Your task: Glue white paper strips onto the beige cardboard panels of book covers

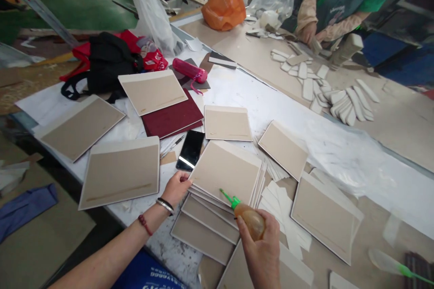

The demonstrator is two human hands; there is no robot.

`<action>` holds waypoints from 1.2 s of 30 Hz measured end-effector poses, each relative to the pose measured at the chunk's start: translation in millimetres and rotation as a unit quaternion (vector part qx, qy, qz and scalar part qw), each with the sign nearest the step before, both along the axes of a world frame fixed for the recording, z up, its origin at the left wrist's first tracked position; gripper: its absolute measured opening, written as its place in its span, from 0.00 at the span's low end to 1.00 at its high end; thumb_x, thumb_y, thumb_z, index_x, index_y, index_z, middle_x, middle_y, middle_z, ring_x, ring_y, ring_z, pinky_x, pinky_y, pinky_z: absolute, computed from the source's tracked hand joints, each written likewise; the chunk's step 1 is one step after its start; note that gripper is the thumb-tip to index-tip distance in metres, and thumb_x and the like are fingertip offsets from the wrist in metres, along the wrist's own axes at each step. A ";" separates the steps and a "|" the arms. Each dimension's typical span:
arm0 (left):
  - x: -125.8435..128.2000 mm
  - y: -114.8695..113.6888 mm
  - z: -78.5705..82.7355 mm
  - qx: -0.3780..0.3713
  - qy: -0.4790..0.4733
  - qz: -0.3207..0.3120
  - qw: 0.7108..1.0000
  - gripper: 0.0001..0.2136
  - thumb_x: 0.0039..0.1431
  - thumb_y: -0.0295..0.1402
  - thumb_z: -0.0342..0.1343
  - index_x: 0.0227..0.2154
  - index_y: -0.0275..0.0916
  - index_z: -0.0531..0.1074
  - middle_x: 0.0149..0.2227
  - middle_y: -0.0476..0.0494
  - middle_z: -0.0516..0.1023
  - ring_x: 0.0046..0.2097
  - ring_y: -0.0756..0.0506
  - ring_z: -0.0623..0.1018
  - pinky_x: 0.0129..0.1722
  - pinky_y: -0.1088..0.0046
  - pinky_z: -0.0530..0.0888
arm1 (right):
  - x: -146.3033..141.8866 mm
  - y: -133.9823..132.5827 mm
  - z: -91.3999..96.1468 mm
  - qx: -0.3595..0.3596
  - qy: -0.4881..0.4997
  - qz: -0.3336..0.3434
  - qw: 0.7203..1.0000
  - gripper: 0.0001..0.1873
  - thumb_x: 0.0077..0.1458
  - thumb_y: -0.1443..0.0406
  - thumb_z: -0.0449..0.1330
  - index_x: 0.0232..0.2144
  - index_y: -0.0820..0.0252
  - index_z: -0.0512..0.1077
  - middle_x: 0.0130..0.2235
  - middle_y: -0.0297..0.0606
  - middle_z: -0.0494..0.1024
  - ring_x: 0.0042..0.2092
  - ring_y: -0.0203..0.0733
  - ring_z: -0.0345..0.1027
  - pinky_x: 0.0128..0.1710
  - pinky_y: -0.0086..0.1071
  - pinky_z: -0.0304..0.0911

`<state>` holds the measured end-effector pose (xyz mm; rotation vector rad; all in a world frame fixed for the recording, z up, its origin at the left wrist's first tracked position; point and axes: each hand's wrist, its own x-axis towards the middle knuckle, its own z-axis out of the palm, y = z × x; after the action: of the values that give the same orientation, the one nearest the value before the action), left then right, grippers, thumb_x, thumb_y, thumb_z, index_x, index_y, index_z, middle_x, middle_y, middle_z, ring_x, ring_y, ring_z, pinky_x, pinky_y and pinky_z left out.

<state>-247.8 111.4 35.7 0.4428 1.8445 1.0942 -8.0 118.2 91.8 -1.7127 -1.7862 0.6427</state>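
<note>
My right hand (264, 246) is wrapped round a squeeze glue bottle (250, 219) with amber liquid inside and a green nozzle. The nozzle's tip points down and left over the top beige board (224, 169) of a stack. At that board's left corner, my left hand (178, 188) pinches the edge between thumb and fingers. More beige boards (206, 226) lie fanned out below the stack. Brownish glue streaks mark the board on the left (122, 171). A black phone (190, 150) lies just beyond my left hand.
Single boards (323, 214) lie around the table, with white strips (285, 216) between them. Beyond are a maroon folder (172, 117), a pink umbrella-like pouch (190, 71), a black bag (113, 58) and an orange bag (225, 4). A co-worker's hands (310, 34) handle pale pieces (352, 99).
</note>
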 end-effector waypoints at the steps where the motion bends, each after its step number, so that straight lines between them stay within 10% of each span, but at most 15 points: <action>1: -0.2 0.1 0.5 -0.001 -0.005 -0.001 1.000 0.07 0.42 0.31 0.59 0.24 0.35 0.67 0.23 0.53 0.70 0.27 0.51 0.70 0.32 0.71 0.66 | 4.1 -1.1 0.9 0.005 -0.004 -0.004 1.000 0.21 0.45 0.54 0.61 0.38 0.59 0.63 0.37 0.39 0.66 0.39 0.45 0.61 0.39 0.39 0.59; 11: -0.4 2.7 6.8 -0.011 -0.045 0.004 0.999 0.14 0.32 0.39 0.61 0.22 0.37 0.67 0.22 0.52 0.72 0.28 0.48 0.72 0.33 0.71 0.66 | 39.7 -9.7 7.0 0.000 -0.022 -0.056 0.998 0.22 0.44 0.51 0.60 0.37 0.59 0.64 0.36 0.38 0.66 0.39 0.46 0.60 0.40 0.41 0.57; 22: -0.6 2.5 8.6 -0.002 -0.074 0.003 0.997 0.14 0.32 0.40 0.59 0.22 0.37 0.67 0.22 0.51 0.72 0.27 0.47 0.71 0.30 0.71 0.66 | -27.9 -3.3 -1.6 -0.008 0.030 0.029 0.999 0.18 0.48 0.57 0.60 0.39 0.57 0.62 0.37 0.37 0.64 0.39 0.44 0.60 0.39 0.38 0.60; 36: -2.2 2.2 13.6 -0.029 -0.070 -0.004 0.997 0.20 0.28 0.45 0.62 0.23 0.36 0.68 0.23 0.50 0.73 0.29 0.47 0.71 0.31 0.71 0.66 | 61.7 -22.3 11.3 0.015 -0.070 -0.097 0.993 0.26 0.44 0.48 0.59 0.38 0.59 0.63 0.37 0.39 0.65 0.40 0.47 0.60 0.40 0.41 0.57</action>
<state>-250.0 113.6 49.2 0.3314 1.7441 1.0366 53.8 95.9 103.1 -1.9219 -1.6838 0.4212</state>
